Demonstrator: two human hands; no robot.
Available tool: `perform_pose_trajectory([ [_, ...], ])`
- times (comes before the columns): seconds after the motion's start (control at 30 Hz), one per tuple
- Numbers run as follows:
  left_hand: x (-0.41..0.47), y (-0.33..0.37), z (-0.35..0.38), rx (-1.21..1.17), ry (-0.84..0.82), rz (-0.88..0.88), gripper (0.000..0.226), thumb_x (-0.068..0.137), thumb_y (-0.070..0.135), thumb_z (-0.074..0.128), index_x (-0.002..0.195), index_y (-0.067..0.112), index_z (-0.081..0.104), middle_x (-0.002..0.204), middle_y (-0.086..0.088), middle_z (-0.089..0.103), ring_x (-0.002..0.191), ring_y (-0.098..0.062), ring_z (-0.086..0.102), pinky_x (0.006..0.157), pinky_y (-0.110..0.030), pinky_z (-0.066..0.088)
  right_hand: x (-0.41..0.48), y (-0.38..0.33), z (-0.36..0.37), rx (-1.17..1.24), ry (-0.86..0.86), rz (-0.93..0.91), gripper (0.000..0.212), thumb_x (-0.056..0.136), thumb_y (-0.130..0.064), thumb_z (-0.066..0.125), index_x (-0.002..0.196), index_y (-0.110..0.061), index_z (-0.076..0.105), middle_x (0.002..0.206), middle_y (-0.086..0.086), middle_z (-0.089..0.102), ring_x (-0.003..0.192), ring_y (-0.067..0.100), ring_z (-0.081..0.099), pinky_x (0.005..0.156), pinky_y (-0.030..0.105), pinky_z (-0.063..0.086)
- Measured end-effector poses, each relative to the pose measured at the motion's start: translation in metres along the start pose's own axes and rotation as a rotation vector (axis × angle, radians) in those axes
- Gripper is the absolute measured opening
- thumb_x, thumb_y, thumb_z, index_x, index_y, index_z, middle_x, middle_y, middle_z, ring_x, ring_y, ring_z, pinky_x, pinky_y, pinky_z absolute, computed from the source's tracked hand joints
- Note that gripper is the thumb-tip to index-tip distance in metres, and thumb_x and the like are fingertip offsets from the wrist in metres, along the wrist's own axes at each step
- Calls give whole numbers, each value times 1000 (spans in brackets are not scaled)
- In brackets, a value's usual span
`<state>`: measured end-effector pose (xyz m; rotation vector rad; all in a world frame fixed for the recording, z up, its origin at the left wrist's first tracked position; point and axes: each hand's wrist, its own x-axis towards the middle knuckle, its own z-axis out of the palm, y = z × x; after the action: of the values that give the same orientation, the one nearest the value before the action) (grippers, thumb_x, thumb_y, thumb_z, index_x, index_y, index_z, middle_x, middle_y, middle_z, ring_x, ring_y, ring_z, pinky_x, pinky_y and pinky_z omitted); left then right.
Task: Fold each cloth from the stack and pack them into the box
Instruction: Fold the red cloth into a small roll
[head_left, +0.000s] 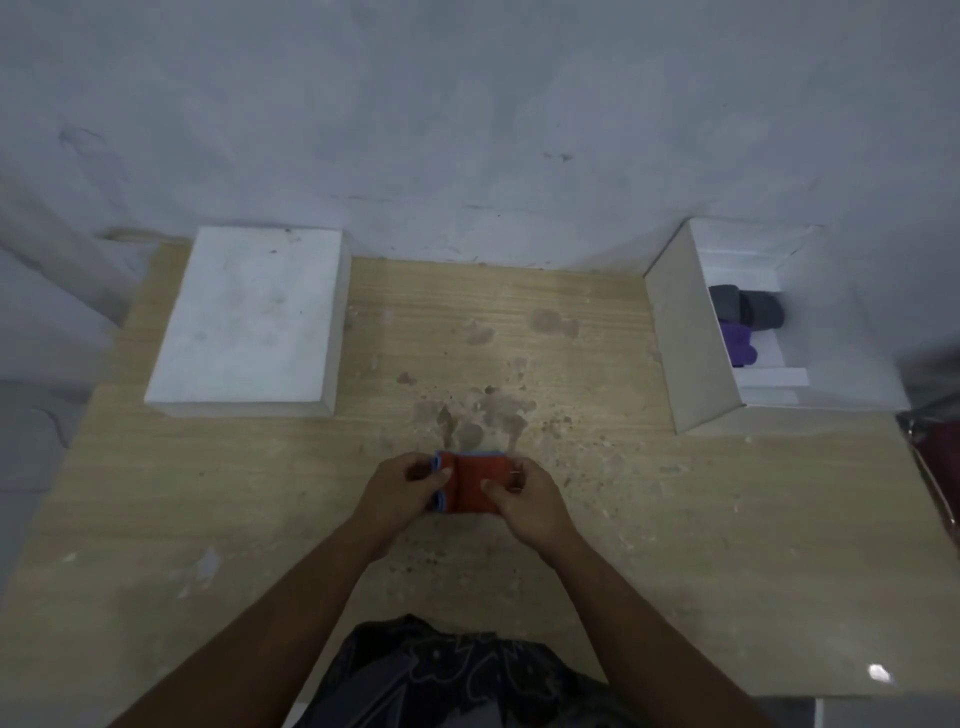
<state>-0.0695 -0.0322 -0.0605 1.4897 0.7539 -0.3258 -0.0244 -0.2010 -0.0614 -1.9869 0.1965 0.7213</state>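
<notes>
- The red cloth (475, 480), blue-edged and folded small, lies on the table (649, 545) near centre, its long axis running 9 to 3.
- The left hand (400, 493) pinches its 9 o'clock end, and the right hand (524, 501) pinches its 3 o'clock end.
- The box (680, 338) stands at 2 o'clock from the cloth, nearer the right hand; a grey cloth (748, 306) and a purple cloth (740, 347) lie inside.

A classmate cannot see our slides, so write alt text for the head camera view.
The left hand and right hand grip a folded red cloth with blue edging at a wooden table. At the right, an open white box holds a grey cloth and a purple cloth; a flat white block lies at the left.
</notes>
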Motion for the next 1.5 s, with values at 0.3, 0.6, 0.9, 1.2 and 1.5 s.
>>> perform_pose_trajectory([
  [0.3,-29,34,75,87,-8,82,21,87,35,65,72,22,71,88,-16,73,89,-32,70,87,-51,56,-21,-3,-45,-103,309,-214,26,82,-30,68,100,-19,53,93,-2,59,79,14,58,56,12,41],
  [0.6,-46,85,164,-346,-41,-20,45,74,35,77,105,3,70,100,-14,74,93,-24,72,88,-39,57,-25,-1,-133,-70,231,-597,33,79,-29,61,110,-18,64,110,-1,58,104,14,55,87,24,47],
  [0.9,-31,127,228,-463,-119,179,53,78,21,68,128,6,55,116,-14,69,106,-24,67,88,-35,57,-16,-16,-223,536,140,-324,42,82,-28,70,120,-14,57,114,3,67,107,16,65,88,30,55],
  [1.2,7,183,303,-102,-150,363,39,80,27,73,116,26,56,106,9,70,95,-1,68,74,-14,55,35,-23,-321,629,302,-249,51,77,-16,76,120,-15,48,118,8,60,105,22,65,87,38,56],
  [1.5,69,194,334,135,94,348,34,85,27,70,114,13,59,112,-3,64,102,-18,61,89,-37,53,132,-5,-380,367,717,24,41,73,-4,73,99,-14,42,99,8,58,85,24,59,70,30,46],
])
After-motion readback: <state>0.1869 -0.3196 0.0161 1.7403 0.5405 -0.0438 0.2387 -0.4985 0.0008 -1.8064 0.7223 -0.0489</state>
